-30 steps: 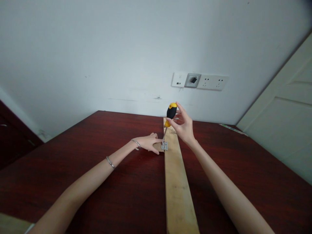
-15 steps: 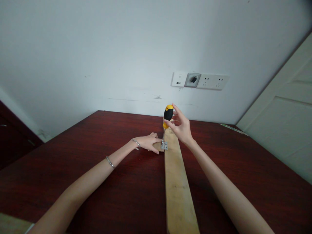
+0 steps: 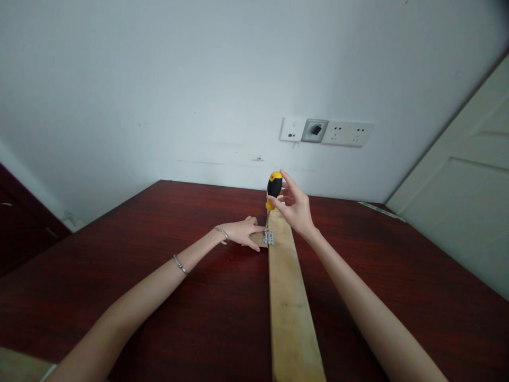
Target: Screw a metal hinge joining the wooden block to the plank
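Observation:
A yellow-and-black screwdriver stands nearly upright in my right hand, with thumb and fingers closed around its handle. Its shaft runs down to a small silver hinge, and the tip meets the hinge's left leaf. That hinge bridges a long wooden board and a short wooden piece butted against the board's left side. My left hand grips the short piece, thumb on the near side and fingers on the far side. The palm hides part of it.
Everything lies on a dark red wooden table pushed against a white wall. Wall sockets sit above the table's back edge. A pale door stands at the right, and a thin strip lies near the back right corner.
Almost nothing differs. Both hands, the screwdriver and the hinge keep their places, with only a very slight shift of the screwdriver handle.

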{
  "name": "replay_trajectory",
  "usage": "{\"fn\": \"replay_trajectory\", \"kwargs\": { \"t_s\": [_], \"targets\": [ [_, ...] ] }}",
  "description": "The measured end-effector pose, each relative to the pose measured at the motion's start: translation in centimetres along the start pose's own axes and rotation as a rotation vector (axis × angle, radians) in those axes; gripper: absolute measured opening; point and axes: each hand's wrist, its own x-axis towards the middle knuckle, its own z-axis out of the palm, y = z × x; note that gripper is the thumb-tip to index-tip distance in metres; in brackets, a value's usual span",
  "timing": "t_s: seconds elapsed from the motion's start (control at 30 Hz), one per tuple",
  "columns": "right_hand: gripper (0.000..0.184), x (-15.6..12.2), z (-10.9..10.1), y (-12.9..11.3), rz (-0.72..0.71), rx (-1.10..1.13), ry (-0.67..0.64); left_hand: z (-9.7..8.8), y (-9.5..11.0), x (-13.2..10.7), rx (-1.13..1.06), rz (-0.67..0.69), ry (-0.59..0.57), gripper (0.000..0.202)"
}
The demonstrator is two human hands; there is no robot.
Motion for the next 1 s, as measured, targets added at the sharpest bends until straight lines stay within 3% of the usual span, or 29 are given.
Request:
{"fn": "replay_trajectory", "kwargs": {
  "t_s": [1.0],
  "targets": [
    [0.069,0.07,-0.38,-0.15,-0.026,0.019,-0.082,-0.43,0.31,-0.15,-0.021,0.004,-0.024,0.070]
  ]
}}
